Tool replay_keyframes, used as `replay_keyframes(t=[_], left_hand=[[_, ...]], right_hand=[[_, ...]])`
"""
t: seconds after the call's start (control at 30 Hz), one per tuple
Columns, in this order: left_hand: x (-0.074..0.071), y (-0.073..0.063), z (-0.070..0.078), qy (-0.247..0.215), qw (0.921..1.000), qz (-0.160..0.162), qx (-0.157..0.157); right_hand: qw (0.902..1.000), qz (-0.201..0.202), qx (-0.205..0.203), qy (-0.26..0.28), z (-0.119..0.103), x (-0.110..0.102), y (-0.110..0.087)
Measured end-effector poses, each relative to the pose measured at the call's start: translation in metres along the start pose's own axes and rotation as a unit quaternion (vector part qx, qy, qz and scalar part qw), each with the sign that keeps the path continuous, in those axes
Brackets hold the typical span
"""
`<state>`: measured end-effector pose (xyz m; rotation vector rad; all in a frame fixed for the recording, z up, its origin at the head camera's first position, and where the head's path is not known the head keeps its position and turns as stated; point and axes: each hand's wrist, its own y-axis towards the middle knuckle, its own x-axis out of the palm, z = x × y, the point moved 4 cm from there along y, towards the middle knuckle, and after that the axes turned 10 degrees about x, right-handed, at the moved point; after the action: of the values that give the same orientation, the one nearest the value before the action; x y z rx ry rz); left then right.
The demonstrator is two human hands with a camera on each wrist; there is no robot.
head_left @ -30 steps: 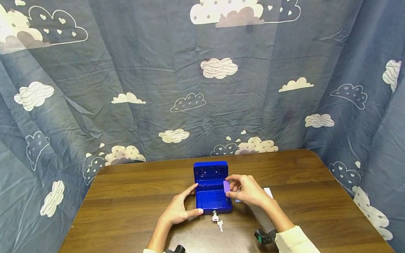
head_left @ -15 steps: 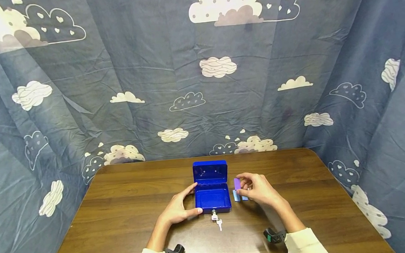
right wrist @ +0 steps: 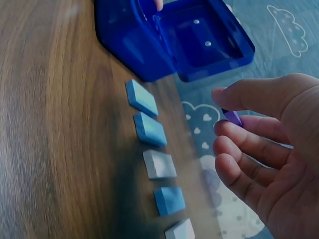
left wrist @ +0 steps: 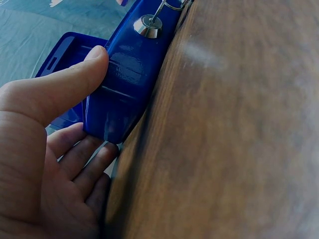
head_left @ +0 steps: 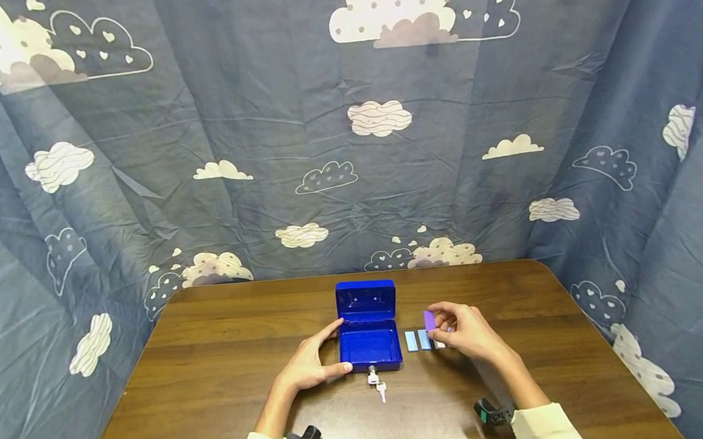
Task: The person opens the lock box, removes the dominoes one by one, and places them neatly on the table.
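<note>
A blue metal cash box (head_left: 370, 345) stands on the table with its lid (head_left: 366, 299) raised. My left hand (head_left: 306, 365) holds the box by its left side, the thumb on the front corner and the fingers toward the back. Between thumb and forefinger of my right hand (head_left: 469, 334) is pinched a small purple block (head_left: 430, 320), raised above a row of flat blocks right of the box. In the right wrist view that row runs light blue block (right wrist: 142, 98), blue block (right wrist: 150, 129), white block (right wrist: 160, 165), blue block (right wrist: 169, 200), white block (right wrist: 180, 230).
A key (head_left: 373, 378) sits in the lock at the box's front, with a second key (head_left: 382, 391) hanging from its ring. The brown wooden table (head_left: 223, 326) ends at a cloud-patterned curtain (head_left: 293, 114) behind and at the sides.
My right hand has moved right with the purple block, from the box's right edge to over the row of blocks, uncovering its nearer ones. My left hand stays on the box.
</note>
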<state>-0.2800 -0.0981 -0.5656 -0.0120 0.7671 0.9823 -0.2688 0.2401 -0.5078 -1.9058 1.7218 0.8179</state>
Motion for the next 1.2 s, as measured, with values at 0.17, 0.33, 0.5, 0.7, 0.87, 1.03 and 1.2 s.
replay_keyframes(t=[0.17, 0.33, 0.5, 0.7, 0.87, 1.03, 1.2], left_hand=[[0.000, -0.001, -0.001, -0.005, 1.0000, 0.003, -0.005], [0.000, -0.001, -0.002, -0.003, 1.0000, 0.004, 0.000], [0.000, -0.001, -0.002, -0.004, 1.0000, 0.004, 0.002], [0.002, -0.002, -0.002, -0.002, 1.0000, -0.001, 0.001], [0.002, -0.001, -0.002, -0.004, 1.0000, 0.001, 0.002], [0.003, -0.001, -0.001, -0.008, 1.0000, 0.003, 0.001], [0.002, 0.000, 0.000, -0.008, 1.0000, 0.002, 0.002]], right_hand=[[0.9999, 0.009, 0.003, -0.008, 0.007, -0.006, -0.002], [0.9999, 0.012, 0.008, -0.005, 0.014, -0.012, -0.005], [0.9997, 0.020, 0.011, -0.002, 0.023, -0.019, -0.009], [0.9992, 0.033, 0.023, -0.007, 0.031, -0.028, -0.016], [0.9984, 0.043, 0.033, -0.012, 0.038, -0.035, -0.021], [0.9982, 0.048, 0.036, -0.010, 0.048, -0.041, -0.024], [0.9976, 0.054, 0.041, -0.016, 0.056, -0.046, -0.027]])
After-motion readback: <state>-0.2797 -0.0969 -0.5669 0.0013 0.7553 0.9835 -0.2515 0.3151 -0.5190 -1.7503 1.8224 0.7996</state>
